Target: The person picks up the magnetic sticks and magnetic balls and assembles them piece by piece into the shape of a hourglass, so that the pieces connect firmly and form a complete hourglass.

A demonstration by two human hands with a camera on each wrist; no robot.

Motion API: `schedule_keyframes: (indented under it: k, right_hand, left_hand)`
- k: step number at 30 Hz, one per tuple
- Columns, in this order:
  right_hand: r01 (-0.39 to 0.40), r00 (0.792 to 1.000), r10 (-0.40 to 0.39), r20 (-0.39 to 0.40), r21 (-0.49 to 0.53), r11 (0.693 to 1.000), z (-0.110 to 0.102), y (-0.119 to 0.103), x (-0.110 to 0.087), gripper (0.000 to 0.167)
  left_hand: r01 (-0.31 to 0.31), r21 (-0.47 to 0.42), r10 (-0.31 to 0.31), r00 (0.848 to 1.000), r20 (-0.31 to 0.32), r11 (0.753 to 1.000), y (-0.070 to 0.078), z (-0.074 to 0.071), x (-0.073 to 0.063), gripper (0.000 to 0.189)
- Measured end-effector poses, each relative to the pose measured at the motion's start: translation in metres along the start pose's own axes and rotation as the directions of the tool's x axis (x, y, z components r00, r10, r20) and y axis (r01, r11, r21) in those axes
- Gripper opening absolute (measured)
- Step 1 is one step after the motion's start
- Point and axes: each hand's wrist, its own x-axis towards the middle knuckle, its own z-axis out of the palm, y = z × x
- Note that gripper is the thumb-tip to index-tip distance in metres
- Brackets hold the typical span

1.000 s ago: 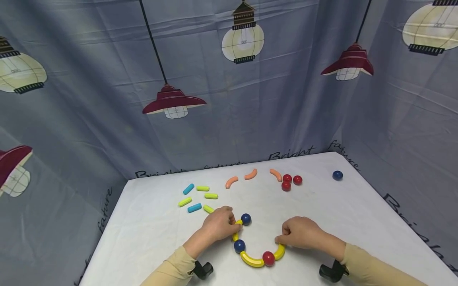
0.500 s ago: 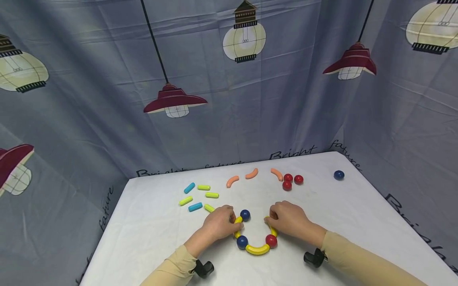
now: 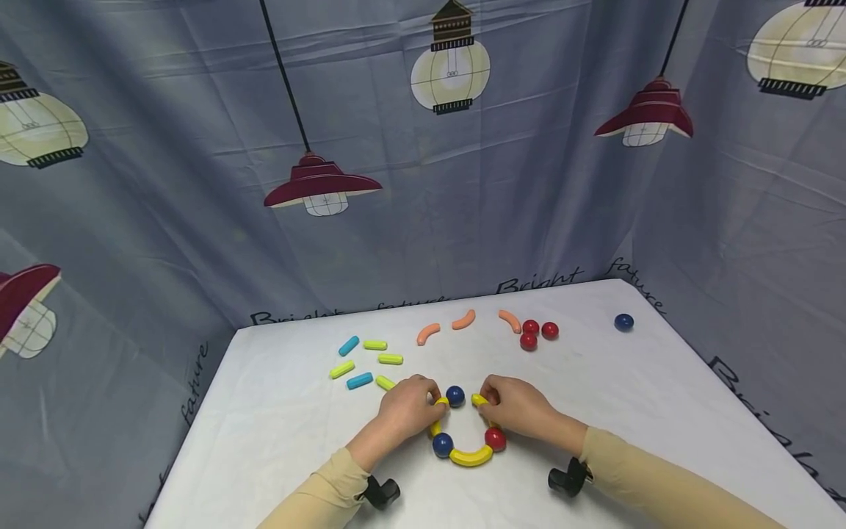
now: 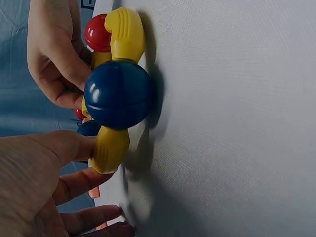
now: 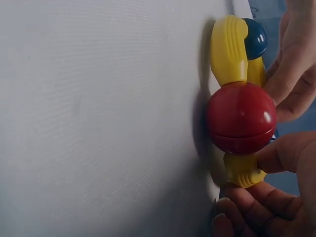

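Note:
Curved yellow rods and balls form a nearly closed ring on the table. My left hand [image 3: 408, 406] pinches the left yellow rod [image 4: 111, 150], between the far blue ball [image 3: 454, 397] and the near blue ball [image 4: 118, 94]. With thumb and fingers, my right hand [image 3: 518, 406] holds the right yellow rod [image 5: 243, 170], which joins the red ball [image 5: 242, 118]. A third yellow rod [image 3: 471, 458] links the near blue ball and red ball at the front. A small gap separates the right rod's free tip from the far blue ball. Both hands partly cover their rods.
Short lime rods [image 3: 390, 359] and blue rods [image 3: 360, 380] lie left on the white table [image 3: 277, 441]. Orange curved rods [image 3: 464, 319] and loose red balls [image 3: 549, 330] lie toward the back. Another blue ball [image 3: 624, 322] sits near the far right corner.
My right hand has moved left and farther from me, bringing the right yellow rod's tip toward the far blue ball. The ring has narrowed, while my left hand has stayed nearly in place.

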Motion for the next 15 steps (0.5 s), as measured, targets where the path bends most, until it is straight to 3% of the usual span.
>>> schedule_keyframes:
  k: [15]
  right_hand:
    - [0.008, 0.999, -0.009, 0.036, 0.013, 1.000, 0.0025, -0.0031, 0.0071, 0.019]
  left_hand:
    - [-0.016, 0.011, 0.016, 1.000, 0.007, 1.000, -0.0028, 0.0000, 0.0001, 0.020]
